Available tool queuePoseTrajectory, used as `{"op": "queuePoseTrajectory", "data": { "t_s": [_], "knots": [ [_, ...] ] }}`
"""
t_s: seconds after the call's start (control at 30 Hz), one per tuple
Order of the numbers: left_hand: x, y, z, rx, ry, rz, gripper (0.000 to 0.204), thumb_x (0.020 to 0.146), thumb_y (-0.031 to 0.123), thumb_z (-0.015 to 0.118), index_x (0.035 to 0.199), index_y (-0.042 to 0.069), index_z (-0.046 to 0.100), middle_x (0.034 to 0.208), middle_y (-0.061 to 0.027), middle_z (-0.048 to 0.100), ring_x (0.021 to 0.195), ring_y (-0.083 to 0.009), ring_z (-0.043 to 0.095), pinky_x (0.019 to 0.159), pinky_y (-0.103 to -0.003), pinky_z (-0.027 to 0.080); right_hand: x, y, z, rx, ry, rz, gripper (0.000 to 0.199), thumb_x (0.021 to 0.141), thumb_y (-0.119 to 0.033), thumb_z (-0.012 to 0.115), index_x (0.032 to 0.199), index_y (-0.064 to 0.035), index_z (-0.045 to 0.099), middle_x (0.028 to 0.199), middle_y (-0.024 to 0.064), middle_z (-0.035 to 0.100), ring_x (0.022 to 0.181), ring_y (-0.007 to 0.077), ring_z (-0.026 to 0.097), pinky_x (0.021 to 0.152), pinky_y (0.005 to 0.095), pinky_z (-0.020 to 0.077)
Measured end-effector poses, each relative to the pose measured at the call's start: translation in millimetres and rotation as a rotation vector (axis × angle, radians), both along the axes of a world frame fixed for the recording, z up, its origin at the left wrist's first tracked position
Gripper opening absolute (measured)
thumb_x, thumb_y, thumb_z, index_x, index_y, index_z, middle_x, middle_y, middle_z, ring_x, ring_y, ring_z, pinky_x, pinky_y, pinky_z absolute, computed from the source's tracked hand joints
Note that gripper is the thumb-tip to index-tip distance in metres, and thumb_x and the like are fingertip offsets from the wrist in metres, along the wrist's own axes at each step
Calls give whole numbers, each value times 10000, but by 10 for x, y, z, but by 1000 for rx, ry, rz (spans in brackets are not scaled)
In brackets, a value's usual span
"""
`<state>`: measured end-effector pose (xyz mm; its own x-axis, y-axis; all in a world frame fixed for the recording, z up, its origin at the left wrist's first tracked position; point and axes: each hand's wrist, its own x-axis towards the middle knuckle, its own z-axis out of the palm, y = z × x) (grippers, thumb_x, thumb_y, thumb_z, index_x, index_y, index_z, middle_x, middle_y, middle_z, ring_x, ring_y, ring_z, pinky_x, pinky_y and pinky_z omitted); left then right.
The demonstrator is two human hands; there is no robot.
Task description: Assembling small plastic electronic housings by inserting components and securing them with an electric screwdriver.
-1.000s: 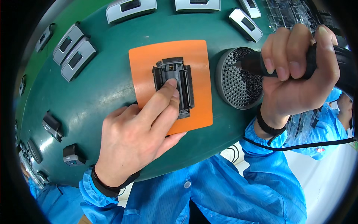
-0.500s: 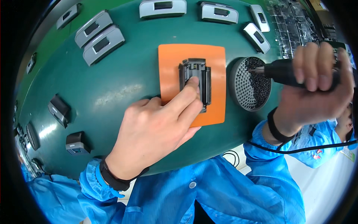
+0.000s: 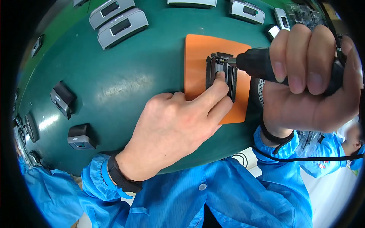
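Note:
On an orange mat [image 3: 195, 60] lies a black plastic housing [image 3: 234, 85] with a grey inner part. My left hand [image 3: 175, 129] pins it down, one fingertip pressed on its middle and the other fingers bent alongside. In my right hand [image 3: 308, 87] is a black electric screwdriver [image 3: 254, 64], held level. Its metal bit points left and reaches the far end of the housing; whether a screw sits on the bit is too small to tell. Behind the right hand, mostly covered, shows the edge of a round grey screw dish [image 3: 261, 91].
Grey device casings [image 3: 123, 28] line the far side of the green table [image 3: 125, 114]. Two darker units [image 3: 81, 136] stand at the left. Clear plastic trays [image 3: 304, 15] are at the far right. The screwdriver's cable [image 3: 311, 159] crosses my right sleeve. Another person in blue [image 3: 327, 146] is at the right.
The screwdriver has moved left from over the screw dish to the far end of the housing. My left hand still presses on the housing. The whole view has shifted.

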<state>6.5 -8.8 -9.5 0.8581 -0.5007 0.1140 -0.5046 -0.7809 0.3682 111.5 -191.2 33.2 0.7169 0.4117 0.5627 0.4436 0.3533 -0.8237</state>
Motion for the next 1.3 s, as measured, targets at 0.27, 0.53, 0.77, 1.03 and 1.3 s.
{"op": "queuePoseTrajectory", "data": {
  "t_s": [0.27,0.53,0.77,1.03,1.3],
  "knots": [
    [6,3,2,6,-5,3,577,645,348,840,1137,114,652,1384,-11,597,683,-148,654,597,-284,537,20,73,-57,-16,-22,2,253,1067,-254,348,960,-116,530,657,-32,404,516,98,383,532,293,375],
    [-14,6,-40,22,-58,21,520,636,306,846,1078,112,655,1268,19,620,622,-142,624,558,-288,512,31,154,-64,-18,-30,6,262,1071,-257,330,992,-116,536,660,-29,405,518,104,386,535,296,379],
    [-22,-5,-65,-51,-73,12,479,646,281,847,1048,105,653,1210,20,625,646,-161,655,563,-299,527,124,75,-125,-112,-129,273,257,1089,-243,311,1193,-181,538,679,-24,429,523,107,412,537,297,398],
    [-51,7,-47,13,-64,17,549,674,324,851,1134,88,665,1312,15,624,627,-162,659,561,-298,529,-15,80,-29,-47,-131,113,264,1083,-235,336,1195,-112,541,680,-26,425,510,92,376,519,297,382],
    [-4,-11,66,54,-29,-16,573,728,373,844,1198,86,685,1417,19,605,566,-157,627,522,-288,502,-159,-782,391,-94,-56,12,378,1073,-295,312,1192,-42,565,724,-13,445,518,101,399,496,284,378]
  ]
}}
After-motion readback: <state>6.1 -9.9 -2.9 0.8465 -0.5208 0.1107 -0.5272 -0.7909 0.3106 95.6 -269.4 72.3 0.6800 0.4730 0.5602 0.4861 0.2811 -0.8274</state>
